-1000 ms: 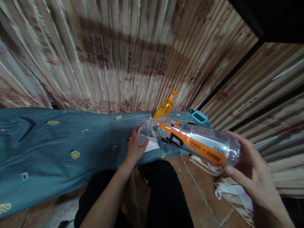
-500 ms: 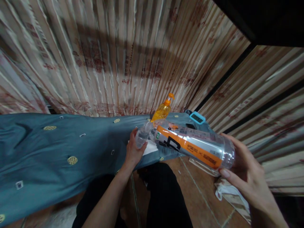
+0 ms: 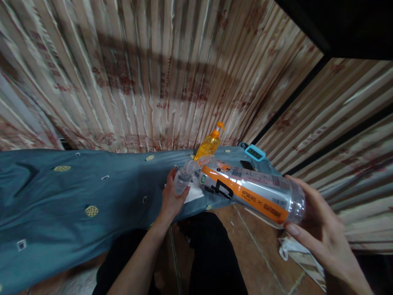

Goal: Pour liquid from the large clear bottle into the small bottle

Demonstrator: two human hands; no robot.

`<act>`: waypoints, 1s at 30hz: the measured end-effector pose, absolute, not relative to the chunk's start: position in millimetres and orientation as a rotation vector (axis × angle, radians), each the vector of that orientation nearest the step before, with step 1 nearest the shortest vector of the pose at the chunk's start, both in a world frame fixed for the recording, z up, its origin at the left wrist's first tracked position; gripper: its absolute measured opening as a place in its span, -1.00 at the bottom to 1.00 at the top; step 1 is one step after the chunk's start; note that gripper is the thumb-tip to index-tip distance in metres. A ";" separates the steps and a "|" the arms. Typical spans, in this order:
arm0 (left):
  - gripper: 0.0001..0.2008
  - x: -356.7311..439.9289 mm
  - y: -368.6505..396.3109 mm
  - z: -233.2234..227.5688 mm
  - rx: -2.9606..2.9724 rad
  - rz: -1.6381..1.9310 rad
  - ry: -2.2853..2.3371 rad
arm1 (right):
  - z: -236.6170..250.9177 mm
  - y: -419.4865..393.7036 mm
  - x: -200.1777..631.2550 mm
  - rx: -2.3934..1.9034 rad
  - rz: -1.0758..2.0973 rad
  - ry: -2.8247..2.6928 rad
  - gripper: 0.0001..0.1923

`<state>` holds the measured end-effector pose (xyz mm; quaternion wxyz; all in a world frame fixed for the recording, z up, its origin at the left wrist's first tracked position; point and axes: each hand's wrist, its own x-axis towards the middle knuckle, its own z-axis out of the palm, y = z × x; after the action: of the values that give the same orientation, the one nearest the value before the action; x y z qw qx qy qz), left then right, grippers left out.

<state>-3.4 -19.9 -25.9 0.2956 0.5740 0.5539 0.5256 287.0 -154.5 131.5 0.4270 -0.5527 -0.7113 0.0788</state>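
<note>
While the right hand [image 3: 322,233] keeps its fingers wrapped under the base of the large clear bottle [image 3: 248,192], the whole view has drifted only slightly against half a second ago: the bottle's base sits a touch lower and nearer, its neck much where it was. Judged from that, the tilt is being held steady rather than deepened. The bottle lies nearly on its side in the air above the person's dark trousers [image 3: 211,254] and the brown tiled floor [image 3: 245,250]. Its long axis runs from lower right to upper left, base in the palm, mouth pointing up-left and a little downward toward the small clear cup [image 3: 181,183]. The left hand [image 3: 172,198] is closed round that cup, which stands on a white sheet [image 3: 195,192] at the edge of the blue-grey cloth [image 3: 76,196]. Whether liquid is passing cannot be told. Beyond stand an orange pump bottle [image 3: 210,143] and a turquoise-framed device [image 3: 254,152], with striped curtains [image 3: 153,69] behind.
</note>
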 end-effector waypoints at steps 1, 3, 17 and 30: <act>-0.29 -3.4 -19.8 -26.3 1.528 1.404 1.472 | 131.7 -154.5 286.7 -1.374 0.194 -1.777 -0.27; -0.29 -3.3 -19.4 -27.2 1.525 1.417 1.470 | 131.9 -154.2 286.3 -1.351 0.197 -1.775 -0.26; -0.26 -2.3 -20.1 -25.6 1.514 1.390 1.484 | 139.5 -154.5 285.0 -1.338 0.174 -1.813 -0.28; -0.26 -3.3 -21.8 -21.7 1.515 1.363 1.479 | 142.3 -151.0 285.4 -1.356 0.142 -1.828 -0.27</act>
<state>-3.3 -21.8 -21.7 0.3069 0.5725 0.5590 0.5153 285.4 -151.0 142.3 0.4171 -0.5405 -0.7285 0.0565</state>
